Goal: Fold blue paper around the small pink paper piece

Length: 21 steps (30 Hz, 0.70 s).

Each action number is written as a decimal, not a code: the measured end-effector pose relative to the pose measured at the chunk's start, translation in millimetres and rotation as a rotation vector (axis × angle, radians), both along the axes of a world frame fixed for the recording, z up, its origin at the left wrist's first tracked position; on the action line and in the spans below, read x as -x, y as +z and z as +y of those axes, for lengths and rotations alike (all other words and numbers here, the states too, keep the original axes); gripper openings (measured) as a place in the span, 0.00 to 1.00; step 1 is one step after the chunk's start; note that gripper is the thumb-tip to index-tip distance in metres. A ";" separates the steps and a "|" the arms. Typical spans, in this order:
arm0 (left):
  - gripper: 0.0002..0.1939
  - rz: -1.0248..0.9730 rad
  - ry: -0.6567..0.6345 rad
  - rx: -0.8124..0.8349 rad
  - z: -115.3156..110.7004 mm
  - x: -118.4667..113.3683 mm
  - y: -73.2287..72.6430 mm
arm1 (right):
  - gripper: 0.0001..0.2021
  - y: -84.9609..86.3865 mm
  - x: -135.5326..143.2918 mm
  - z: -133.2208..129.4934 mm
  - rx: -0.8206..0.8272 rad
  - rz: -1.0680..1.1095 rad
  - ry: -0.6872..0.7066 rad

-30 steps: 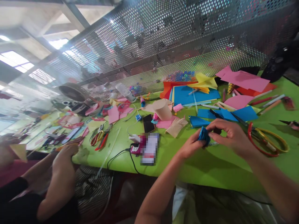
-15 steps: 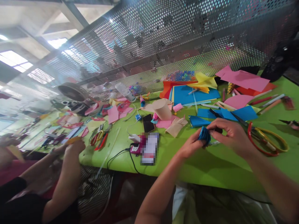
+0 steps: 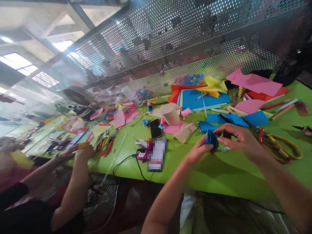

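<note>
A small folded blue piece (image 3: 211, 140), like paper or thin craft sheet, is held just above the green table (image 3: 185, 172). My left hand (image 3: 198, 152) is closed around its left side, thumb in front. The thumb and forefinger of my right hand (image 3: 240, 140) pinch at its right edge; some of those fingertips are hidden. Behind my hands lie blue sheets (image 3: 257, 118) with dark scissor blades across them. The red-and-yellow-handled scissors (image 3: 280, 146) rest beside my right wrist.
A phone (image 3: 157, 154) lies left of my hands, near a magenta charger (image 3: 143, 154) with black cables. Behind stand a beige cylinder (image 3: 170, 114) and stacked coloured sheets (image 3: 195, 99). Pliers (image 3: 107, 146) lie farther left, close to a co-worker's hands (image 3: 85, 151). A perforated metal screen (image 3: 156, 55) backs the table.
The blue piece has turned slightly between my fingers and stands more upright. At the left, the co-worker's hands have shifted a little to the right. The view has moved slightly.
</note>
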<state>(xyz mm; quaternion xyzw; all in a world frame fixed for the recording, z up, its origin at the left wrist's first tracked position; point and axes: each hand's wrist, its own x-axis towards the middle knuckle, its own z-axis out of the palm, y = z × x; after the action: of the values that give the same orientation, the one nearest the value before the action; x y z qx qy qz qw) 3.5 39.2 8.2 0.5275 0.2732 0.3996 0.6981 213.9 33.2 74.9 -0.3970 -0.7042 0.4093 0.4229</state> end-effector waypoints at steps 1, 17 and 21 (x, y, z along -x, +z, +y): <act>0.31 -0.009 0.001 0.007 0.3 0.4 -0.8 | 0.12 0.5 -0.7 0.0 0.013 0.003 0.022; 0.46 0.085 0.048 0.019 -0.5 6.5 -9.9 | 0.18 -6.5 2.8 4.0 -0.095 -0.082 0.017; 0.45 0.075 0.087 0.013 -0.7 4.3 -5.2 | 0.20 -5.7 2.2 4.2 -0.077 -0.073 -0.007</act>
<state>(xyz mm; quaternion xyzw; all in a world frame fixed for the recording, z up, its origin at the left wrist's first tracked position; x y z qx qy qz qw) -0.8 38.5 3.1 0.5251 0.3245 0.4077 0.6728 211.7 37.4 69.2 -0.3978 -0.7330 0.3657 0.4132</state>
